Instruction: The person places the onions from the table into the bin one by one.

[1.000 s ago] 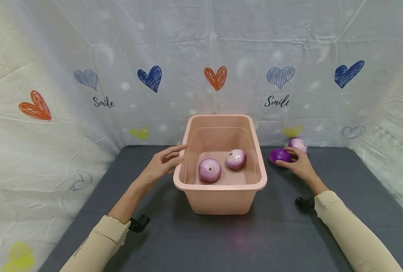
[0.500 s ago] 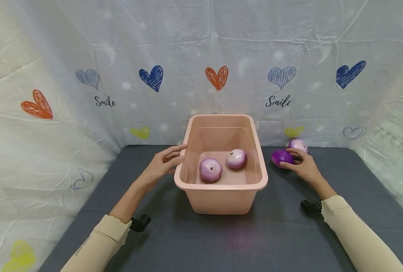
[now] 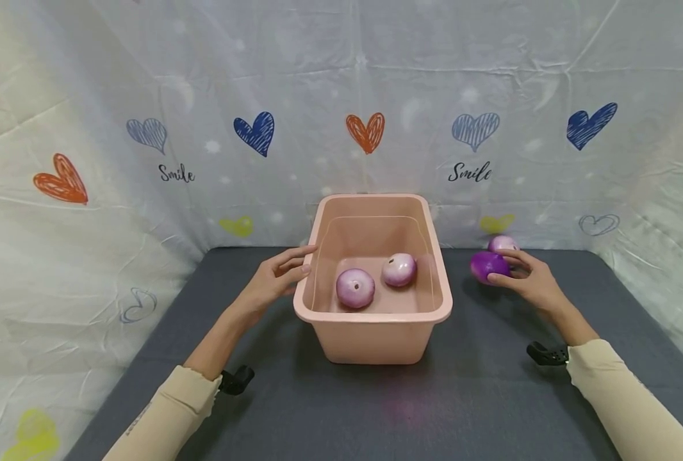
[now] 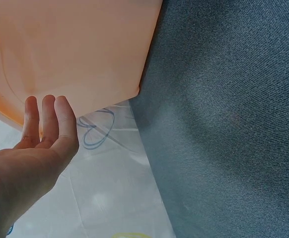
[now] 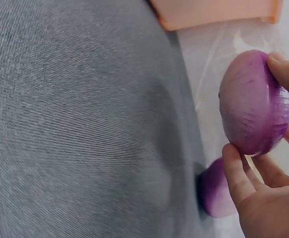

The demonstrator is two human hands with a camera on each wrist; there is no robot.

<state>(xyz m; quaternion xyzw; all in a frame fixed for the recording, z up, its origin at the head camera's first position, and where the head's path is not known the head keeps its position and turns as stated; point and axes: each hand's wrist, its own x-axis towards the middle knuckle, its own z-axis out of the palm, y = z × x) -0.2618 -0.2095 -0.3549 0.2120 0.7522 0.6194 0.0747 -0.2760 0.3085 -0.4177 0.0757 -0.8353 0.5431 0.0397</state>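
1. Right hand [image 3: 534, 282] has a purple onion [image 3: 487, 267] pinched, just right of the tub [image 3: 373, 342].
2. Left hand [image 3: 268, 280] is loosely spread at the tub's left side.
3. Two more onions [image 3: 355, 288] inside, another onion [image 3: 501, 242] behind.

The pink bin [image 3: 373, 342] looks like smooth, softly sheened plastic; at its three o'clock, the purple onion [image 3: 484, 267] is glossy. At six o'clock the grey cloth [image 3: 341, 416] is matt and finely ribbed; at twelve hangs a creased, faintly shiny, plastic-like sheet [image 3: 307, 70].
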